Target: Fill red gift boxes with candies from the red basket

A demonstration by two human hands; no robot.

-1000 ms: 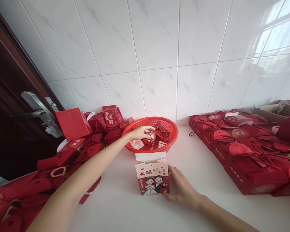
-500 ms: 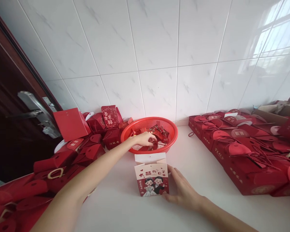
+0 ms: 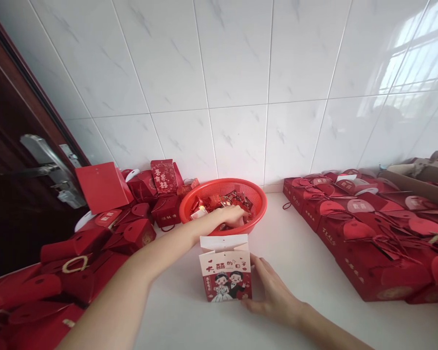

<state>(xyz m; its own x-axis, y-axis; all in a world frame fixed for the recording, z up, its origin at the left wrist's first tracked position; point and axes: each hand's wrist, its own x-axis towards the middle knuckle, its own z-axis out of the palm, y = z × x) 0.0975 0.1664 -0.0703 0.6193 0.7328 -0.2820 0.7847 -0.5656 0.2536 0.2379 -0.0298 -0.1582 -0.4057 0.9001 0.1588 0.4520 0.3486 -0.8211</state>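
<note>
My left hand (image 3: 236, 216) reaches down into a red plastic basket (image 3: 260, 210), over small wrapped sweets (image 3: 209, 203). Its fingers are curled, and their tips are hidden among the wrappers, so what they hold cannot be made out. In front of the basket a white and red paper gift box (image 3: 227, 279) stands upright with its top flaps open. A cartoon bride and groom decorate its front. My right hand (image 3: 273, 294) grips the box's right side, with the thumb at the front lower corner and the fingers along the side.
Red gift boxes (image 3: 350, 243) with cords stand in rows on the right. More red boxes (image 3: 131, 238) crowd the left beside a dark door with a metal handle (image 3: 49, 163). An open cardboard carton (image 3: 416, 187) sits at the far right. Behind the white table (image 3: 190, 311) is a tiled wall.
My left hand has moved right and slightly down in the basket, with its fingers now deeper among the sweets. My right hand stays at the box. The view has shifted slightly.
</note>
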